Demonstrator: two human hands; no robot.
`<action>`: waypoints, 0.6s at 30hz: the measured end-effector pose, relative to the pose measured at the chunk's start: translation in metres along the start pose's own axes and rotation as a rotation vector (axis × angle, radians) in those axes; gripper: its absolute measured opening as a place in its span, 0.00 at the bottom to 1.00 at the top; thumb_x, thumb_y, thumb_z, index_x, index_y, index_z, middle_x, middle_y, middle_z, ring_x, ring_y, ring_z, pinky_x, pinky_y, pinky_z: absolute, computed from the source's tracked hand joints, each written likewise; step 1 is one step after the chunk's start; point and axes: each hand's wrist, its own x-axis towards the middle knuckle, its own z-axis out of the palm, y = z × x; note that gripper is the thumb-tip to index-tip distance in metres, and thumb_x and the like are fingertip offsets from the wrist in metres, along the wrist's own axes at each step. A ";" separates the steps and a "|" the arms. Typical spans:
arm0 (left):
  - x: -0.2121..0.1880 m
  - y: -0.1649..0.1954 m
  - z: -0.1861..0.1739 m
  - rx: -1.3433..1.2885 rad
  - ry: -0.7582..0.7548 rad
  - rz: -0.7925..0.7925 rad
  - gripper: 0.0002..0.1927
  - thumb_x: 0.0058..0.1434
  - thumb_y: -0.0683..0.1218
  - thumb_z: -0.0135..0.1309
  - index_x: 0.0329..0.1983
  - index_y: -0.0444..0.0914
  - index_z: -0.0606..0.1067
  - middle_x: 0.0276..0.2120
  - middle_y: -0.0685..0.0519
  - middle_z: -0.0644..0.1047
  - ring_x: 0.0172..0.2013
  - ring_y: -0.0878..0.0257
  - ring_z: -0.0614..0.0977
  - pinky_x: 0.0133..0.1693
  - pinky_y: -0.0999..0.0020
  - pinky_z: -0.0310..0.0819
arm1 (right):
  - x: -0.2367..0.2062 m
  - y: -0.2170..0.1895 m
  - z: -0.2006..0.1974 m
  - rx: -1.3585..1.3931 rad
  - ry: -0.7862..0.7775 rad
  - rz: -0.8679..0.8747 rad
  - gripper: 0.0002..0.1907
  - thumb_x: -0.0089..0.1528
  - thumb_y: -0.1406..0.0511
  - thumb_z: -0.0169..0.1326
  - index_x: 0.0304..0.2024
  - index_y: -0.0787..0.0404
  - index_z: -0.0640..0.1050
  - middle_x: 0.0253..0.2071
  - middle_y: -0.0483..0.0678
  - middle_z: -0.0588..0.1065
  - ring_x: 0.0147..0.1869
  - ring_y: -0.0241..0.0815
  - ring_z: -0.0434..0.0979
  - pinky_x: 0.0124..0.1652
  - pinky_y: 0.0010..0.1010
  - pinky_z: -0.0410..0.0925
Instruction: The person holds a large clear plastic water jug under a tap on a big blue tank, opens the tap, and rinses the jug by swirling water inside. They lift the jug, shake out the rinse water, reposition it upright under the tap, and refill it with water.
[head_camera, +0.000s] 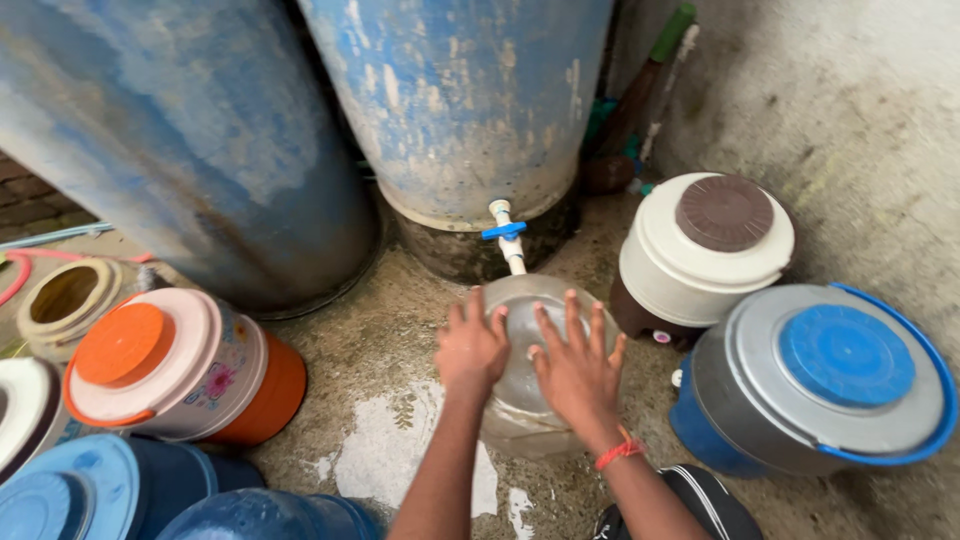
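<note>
Both hands rest on a clear plastic water jar (520, 370) that stands on the concrete floor (380, 340) directly under a white tap with a blue handle (506, 236). The left hand (470, 345) curls over the jar's left shoulder, fingers partly bent. The right hand (578, 368) lies flat on top with fingers spread wide; a red thread band (620, 452) circles its wrist. Neither hand grips the jar, as far as the angle shows.

The tap juts from the base of a large blue drum (460, 100); a second blue drum (180, 140) stands to the left. Just right of the jar sit a cream cooler with a brown lid (705, 250) and a grey cooler with a blue lid (820, 385). Well to the left lies a pink and orange cooler (180, 370). A wet patch (390, 450) marks the floor near the jar.
</note>
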 end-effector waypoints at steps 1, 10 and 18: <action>0.001 0.000 -0.003 -0.037 0.010 -0.032 0.36 0.66 0.70 0.36 0.74 0.54 0.57 0.68 0.44 0.64 0.61 0.38 0.72 0.54 0.41 0.74 | -0.005 -0.001 -0.002 -0.023 -0.014 0.008 0.36 0.64 0.46 0.45 0.75 0.33 0.58 0.81 0.47 0.43 0.80 0.60 0.40 0.66 0.70 0.44; 0.015 -0.046 0.016 -0.014 0.083 -0.202 0.37 0.74 0.70 0.33 0.69 0.37 0.65 0.61 0.35 0.72 0.58 0.36 0.77 0.57 0.42 0.73 | -0.019 -0.031 0.005 0.111 0.101 -0.126 0.31 0.62 0.53 0.48 0.69 0.43 0.66 0.77 0.54 0.46 0.79 0.67 0.41 0.64 0.78 0.42; 0.034 -0.052 0.031 0.437 0.285 0.688 0.29 0.69 0.61 0.38 0.73 0.56 0.60 0.74 0.52 0.59 0.70 0.44 0.59 0.61 0.38 0.55 | -0.012 -0.033 0.016 0.113 0.241 -0.130 0.34 0.60 0.56 0.51 0.69 0.53 0.66 0.75 0.61 0.49 0.77 0.73 0.42 0.59 0.84 0.41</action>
